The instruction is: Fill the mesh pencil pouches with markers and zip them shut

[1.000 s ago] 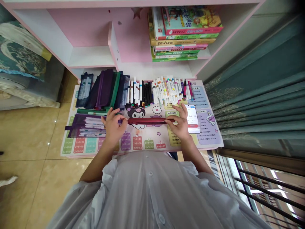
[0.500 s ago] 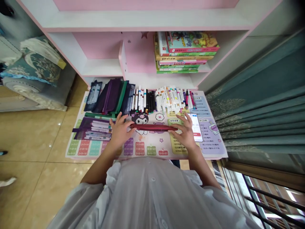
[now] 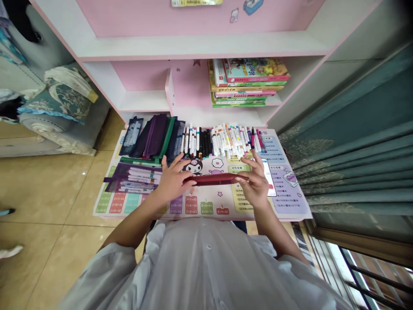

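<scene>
Between my two hands a dark red zip pouch is stretched sideways above the desk, seen nearly edge-on. My left hand pinches its left end, and my right hand grips the right end between thumb and fingers. What is inside the pouch cannot be seen. Left of my left hand lies a purple mesh pouch with several white markers in it. Beyond my hands runs a row of loose markers: white ones, black ones and a few pink ones.
Dark blue, purple and green mesh pouches are piled at the back left. A lit phone lies beside my right hand. Behind stand pink-and-white shelves with stacked books. The printed desk top ends close to my body; a curtain hangs at right.
The red pouch has come up a little and tilted, showing more of its side. My right fingers have curled further round its end. The whole view has shifted slightly.
</scene>
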`<action>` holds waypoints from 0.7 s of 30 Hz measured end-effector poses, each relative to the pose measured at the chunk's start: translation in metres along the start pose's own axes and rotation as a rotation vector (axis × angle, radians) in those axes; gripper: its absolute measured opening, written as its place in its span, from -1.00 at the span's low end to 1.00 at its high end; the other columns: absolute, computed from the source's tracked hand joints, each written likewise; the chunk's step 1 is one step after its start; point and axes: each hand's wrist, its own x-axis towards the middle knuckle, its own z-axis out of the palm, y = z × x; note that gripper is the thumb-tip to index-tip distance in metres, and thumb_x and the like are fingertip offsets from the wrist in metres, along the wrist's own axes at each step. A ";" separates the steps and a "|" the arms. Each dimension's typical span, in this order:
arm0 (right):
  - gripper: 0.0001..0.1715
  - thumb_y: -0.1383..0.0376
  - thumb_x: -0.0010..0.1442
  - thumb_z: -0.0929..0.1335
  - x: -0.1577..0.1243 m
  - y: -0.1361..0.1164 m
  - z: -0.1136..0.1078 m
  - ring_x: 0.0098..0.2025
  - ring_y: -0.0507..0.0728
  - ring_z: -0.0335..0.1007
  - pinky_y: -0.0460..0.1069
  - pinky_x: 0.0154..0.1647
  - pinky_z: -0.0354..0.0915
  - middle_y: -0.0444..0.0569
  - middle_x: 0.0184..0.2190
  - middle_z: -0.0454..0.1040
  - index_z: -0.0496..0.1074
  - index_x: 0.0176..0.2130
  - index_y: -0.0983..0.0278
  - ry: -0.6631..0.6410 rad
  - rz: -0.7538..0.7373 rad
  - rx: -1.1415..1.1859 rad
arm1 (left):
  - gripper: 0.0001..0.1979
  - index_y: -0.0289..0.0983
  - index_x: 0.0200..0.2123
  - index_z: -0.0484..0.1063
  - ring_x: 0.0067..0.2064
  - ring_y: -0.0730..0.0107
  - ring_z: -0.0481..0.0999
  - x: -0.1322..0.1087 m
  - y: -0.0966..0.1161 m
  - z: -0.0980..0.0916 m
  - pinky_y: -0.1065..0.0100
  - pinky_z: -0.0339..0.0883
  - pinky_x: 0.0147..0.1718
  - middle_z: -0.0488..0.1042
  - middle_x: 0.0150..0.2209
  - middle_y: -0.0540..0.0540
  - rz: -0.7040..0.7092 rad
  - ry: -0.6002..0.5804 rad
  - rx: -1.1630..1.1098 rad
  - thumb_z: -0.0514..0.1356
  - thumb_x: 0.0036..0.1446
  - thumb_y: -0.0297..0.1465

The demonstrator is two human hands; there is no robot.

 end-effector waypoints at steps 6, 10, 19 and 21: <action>-0.83 0.15 0.30 0.41 0.017 -0.013 0.015 0.49 0.38 -0.01 0.47 0.43 0.11 -0.15 0.17 0.48 0.57 -0.33 0.10 -0.003 0.031 0.121 | -0.76 -0.16 -0.29 0.61 0.35 -0.07 0.32 -0.003 0.008 -0.007 -0.42 -0.29 0.36 0.58 0.10 -0.14 0.121 0.080 -0.002 0.19 0.33 -0.22; -0.82 0.11 0.28 0.42 0.028 -0.015 0.024 0.49 0.39 0.01 0.48 0.43 0.12 -0.13 0.17 0.47 0.57 -0.32 0.11 0.044 0.092 0.138 | -0.66 -0.17 -0.42 0.56 0.35 -0.01 0.33 -0.006 0.009 -0.017 -0.37 -0.34 0.38 0.60 0.06 -0.08 0.101 0.155 -0.011 0.12 0.37 -0.24; -0.81 0.12 0.34 0.37 0.031 -0.020 0.047 0.43 0.35 0.15 0.46 0.37 0.23 -0.03 0.17 0.45 0.50 -0.06 0.04 0.047 0.205 0.032 | -0.66 -0.12 -0.47 0.56 0.41 0.04 0.22 -0.008 -0.045 -0.061 -0.23 -0.16 0.39 0.52 0.16 0.02 -0.268 0.137 0.030 0.08 0.30 -0.26; -0.83 0.14 0.32 0.39 0.023 -0.017 0.049 0.42 0.34 0.17 0.46 0.37 0.22 -0.03 0.15 0.45 0.50 -0.07 0.05 0.064 0.240 0.007 | -0.68 -0.14 -0.42 0.57 0.39 0.03 0.22 -0.008 -0.086 -0.071 -0.23 -0.08 0.37 0.51 0.16 -0.02 -0.398 0.211 0.065 0.08 0.29 -0.24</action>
